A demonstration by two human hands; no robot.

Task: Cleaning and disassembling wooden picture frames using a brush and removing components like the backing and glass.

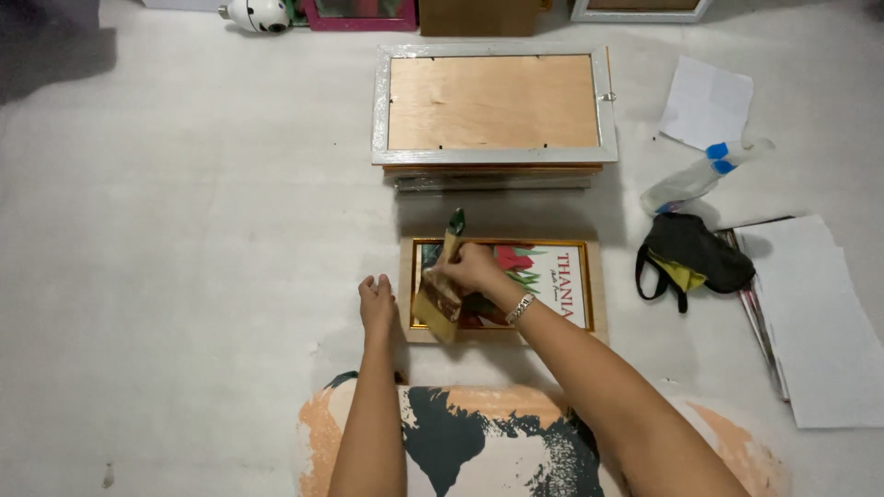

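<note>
Gripping a flat brush (440, 293), the right hand (474, 269) may smear the framed picture (552, 276); the left hand (376, 304), loosely curled and empty, steadies the left edge only.

Setting is taken to be a home floor used as a small framing workspace. A stack of frames (494, 115) is laid backs-up on pale floor covering (184, 239). Just in front of the stack, a framed print (552, 285) is laid flat. To the right of the stack, a spray bottle (700, 175), a black bag (691, 253) and loose paper sheets (820, 322) are scattered. More frames (359, 13) are propped behind the stack.
</note>
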